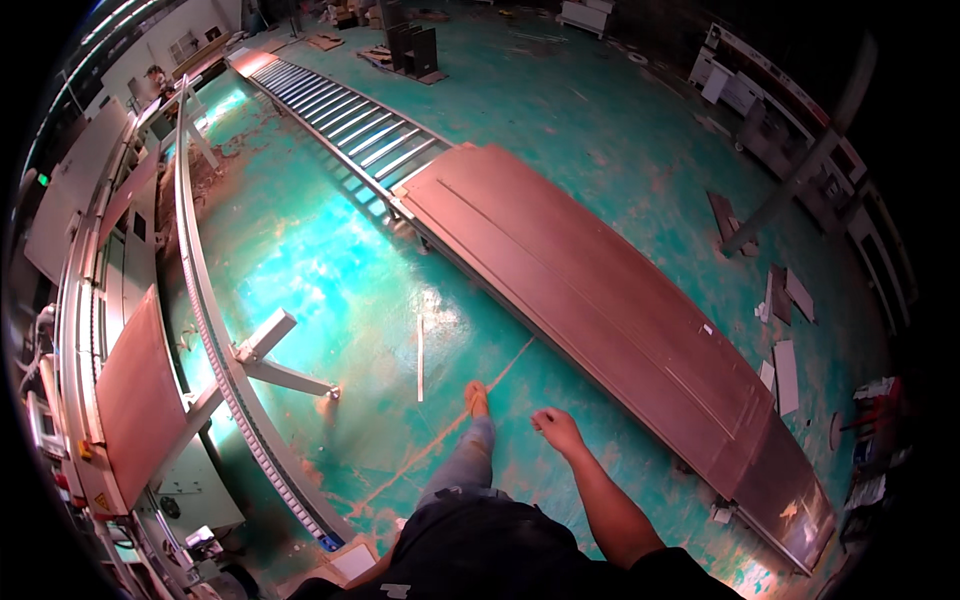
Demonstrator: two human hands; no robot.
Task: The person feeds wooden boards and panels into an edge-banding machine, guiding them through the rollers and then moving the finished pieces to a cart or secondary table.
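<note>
My right hand hangs in front of me above the green floor, its fingers curled in with nothing visible in them. It is apart from everything; nearest to it is the long stack of brown panels on my right, lying along a roller conveyor. A small stretch of skin shows at my left side, but my left hand is out of view. One of my feet is forward on the floor, in a sandal or bare; I cannot tell which.
On the left, a guide rail with a toothed edge stands on splayed legs beside a long machine bearing a brown panel. A thin pale strip lies on the floor ahead. Offcuts and a post are farther right.
</note>
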